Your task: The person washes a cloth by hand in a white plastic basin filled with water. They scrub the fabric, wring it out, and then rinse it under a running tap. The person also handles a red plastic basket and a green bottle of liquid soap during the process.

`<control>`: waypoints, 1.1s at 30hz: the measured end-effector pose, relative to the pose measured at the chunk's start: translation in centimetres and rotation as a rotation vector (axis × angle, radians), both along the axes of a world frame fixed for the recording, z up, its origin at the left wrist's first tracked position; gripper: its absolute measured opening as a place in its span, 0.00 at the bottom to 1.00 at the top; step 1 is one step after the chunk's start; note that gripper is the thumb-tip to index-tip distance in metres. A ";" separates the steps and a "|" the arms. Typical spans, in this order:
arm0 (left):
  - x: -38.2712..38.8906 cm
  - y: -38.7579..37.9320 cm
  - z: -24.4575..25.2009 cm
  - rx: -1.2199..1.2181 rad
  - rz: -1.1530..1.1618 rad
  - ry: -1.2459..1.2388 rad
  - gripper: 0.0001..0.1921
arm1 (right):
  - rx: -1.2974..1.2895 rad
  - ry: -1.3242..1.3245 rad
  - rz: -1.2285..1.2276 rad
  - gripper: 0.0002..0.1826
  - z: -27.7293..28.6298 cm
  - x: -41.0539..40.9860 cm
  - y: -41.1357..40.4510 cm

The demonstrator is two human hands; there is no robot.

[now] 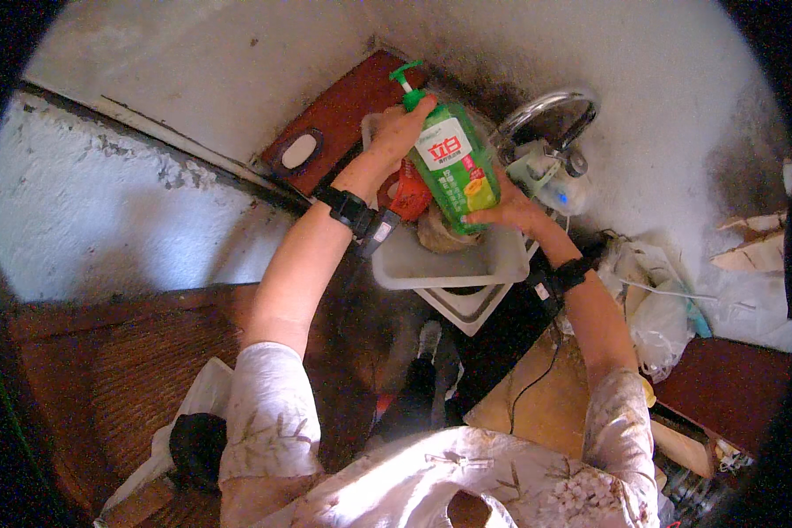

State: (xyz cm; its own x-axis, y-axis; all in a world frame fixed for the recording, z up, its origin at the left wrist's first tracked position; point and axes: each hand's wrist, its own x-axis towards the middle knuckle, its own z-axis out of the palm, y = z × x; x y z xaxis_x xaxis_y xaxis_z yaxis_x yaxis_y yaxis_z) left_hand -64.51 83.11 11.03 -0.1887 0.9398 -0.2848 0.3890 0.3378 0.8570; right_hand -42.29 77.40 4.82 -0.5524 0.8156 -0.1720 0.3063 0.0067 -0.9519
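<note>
Both hands hold a green pump bottle of Liby dish soap (454, 175), tilted with its pump at the upper left. My left hand (402, 129) grips it near the neck, its thumb beside the pump collar. At the lower right side, my right hand (507, 210) supports the base, with the thumb across the front. Beneath the bottle is a whitish plastic basin (449, 280). A red object (412, 193) and a brownish rounded item (439, 234) lie in or over it, partly hidden by the bottle. My fingers behind the bottle are hidden.
A curved chrome faucet (548, 99) rises behind the basin at the right, beside a plastic bag (554, 181). An oval whitish piece (301, 151) sits on a reddish-brown board (343, 109) at the upper left. More plastic bags (657, 323) lie at the right, beside a tan panel (541, 389).
</note>
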 end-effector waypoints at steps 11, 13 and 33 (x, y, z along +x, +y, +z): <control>-1.9 0.0 1.6 -0.068 -0.095 -0.386 0.28 | 0.409 -0.122 -0.347 0.50 -0.7 0.1 -1.4; -2.5 -0.5 2.7 -0.017 -0.102 -0.379 0.27 | 0.409 -0.141 -0.365 0.49 0.2 -0.7 -1.7; -15.6 11.9 6.3 0.628 -0.136 0.447 0.24 | -0.354 0.141 -0.303 0.10 -4.2 -1.4 1.3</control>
